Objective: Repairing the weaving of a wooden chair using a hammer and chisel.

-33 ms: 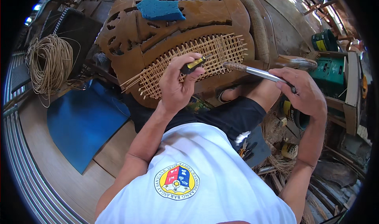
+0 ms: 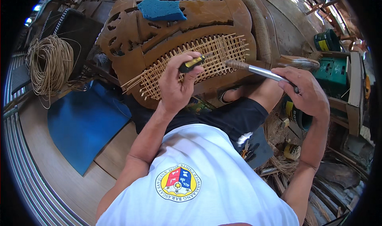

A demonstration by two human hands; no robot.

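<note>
My left hand (image 2: 175, 82) is closed around a small hand tool (image 2: 191, 64) with a black and yellow handle; a thin metal tip sticks out to the right. My right hand (image 2: 301, 90) grips a silver-shafted tool (image 2: 263, 72) with a rough brown end, which points left toward the other tool without touching it. Its dark butt end shows under my fingers. Beneath both tools lies an open-weave cane panel (image 2: 218, 52), set in a carved brown wooden chair frame (image 2: 234, 9). Cut cane ends stick up around the panel's edge.
A blue sponge-like piece (image 2: 161, 9) rests on the wood. At the left hang a coil of cane (image 2: 51, 64) and a blue sheet (image 2: 85, 126) below it. On the right are a green case (image 2: 332, 76), dark buckets (image 2: 327, 41) and cane scraps (image 2: 284, 166).
My left hand has shifted slightly left with its tool, widening the gap to the silver-shafted tool. My right hand has hardly moved.
</note>
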